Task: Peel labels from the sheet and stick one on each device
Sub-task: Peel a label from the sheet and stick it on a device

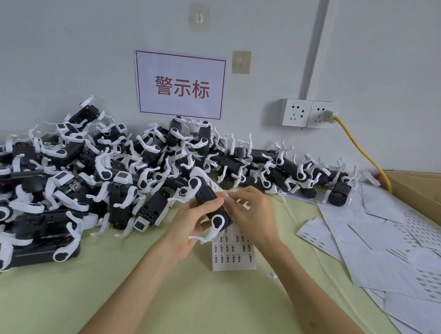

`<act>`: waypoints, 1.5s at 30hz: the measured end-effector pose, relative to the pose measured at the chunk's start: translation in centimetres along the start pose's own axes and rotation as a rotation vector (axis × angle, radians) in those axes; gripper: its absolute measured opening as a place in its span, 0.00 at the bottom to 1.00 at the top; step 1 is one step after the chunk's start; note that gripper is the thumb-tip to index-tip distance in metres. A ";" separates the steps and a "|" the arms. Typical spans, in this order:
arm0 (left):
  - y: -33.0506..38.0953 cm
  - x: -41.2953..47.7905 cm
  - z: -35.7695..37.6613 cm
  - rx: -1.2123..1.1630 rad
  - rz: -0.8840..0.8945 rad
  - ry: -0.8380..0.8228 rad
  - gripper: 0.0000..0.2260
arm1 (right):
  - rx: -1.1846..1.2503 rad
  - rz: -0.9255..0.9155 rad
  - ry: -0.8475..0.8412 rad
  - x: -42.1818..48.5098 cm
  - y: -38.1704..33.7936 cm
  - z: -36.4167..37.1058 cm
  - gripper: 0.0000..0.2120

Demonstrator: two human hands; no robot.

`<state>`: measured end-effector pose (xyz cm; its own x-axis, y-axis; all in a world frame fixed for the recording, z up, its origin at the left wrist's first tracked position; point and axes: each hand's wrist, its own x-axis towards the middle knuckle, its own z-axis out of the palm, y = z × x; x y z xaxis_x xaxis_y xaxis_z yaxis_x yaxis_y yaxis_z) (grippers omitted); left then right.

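Gripping a black device (pixel 208 199), the left hand (pixel 189 231) curls round it; right hand (pixel 250 213) fingers pinch at its top.

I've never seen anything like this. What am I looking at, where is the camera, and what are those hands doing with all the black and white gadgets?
There is no machine here: these are a person's two bare hands, filmed by one wide-angle camera worn on the head, looking forward and down.

On the pale green table lies a big pile of small black devices with white plastic arms, heaped against the wall. To the right lie scattered white paper sheets, some printed with rows of small marks, beside a brown cardboard box.

The left hand grips one black device from the pile. The right hand has its fingertips at the device, seemingly pressing on a small label; the label itself is too small to see clearly. Under the hands lies the white label sheet with rows of small dark labels.
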<state>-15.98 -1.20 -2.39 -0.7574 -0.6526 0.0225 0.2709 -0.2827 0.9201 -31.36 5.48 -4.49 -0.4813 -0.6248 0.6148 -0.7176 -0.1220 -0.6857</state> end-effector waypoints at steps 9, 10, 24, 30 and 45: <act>-0.5 0.2 0.1 0.033 0.032 0.046 0.22 | -0.050 0.008 -0.013 0.0 0.2 0.3 0.05; -0.5 0.3 0.1 0.031 0.038 0.045 0.22 | -0.050 0.007 -0.012 0.0 0.2 0.2 0.05; -0.8 0.5 0.0 0.088 0.003 0.031 0.14 | -0.017 0.138 0.019 0.2 -0.2 0.0 0.09; -0.9 0.4 0.1 0.111 0.000 0.046 0.13 | -0.024 0.166 0.014 0.3 -0.2 -0.1 0.09; -0.8 0.3 0.2 0.116 0.003 0.030 0.16 | 0.045 0.285 0.007 0.5 -0.3 -0.3 0.13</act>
<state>-16.55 -1.01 -3.01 -0.7381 -0.6745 0.0153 0.2013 -0.1985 0.9592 -31.47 5.44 -3.89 -0.6640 -0.6334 0.3974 -0.5297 0.0234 -0.8479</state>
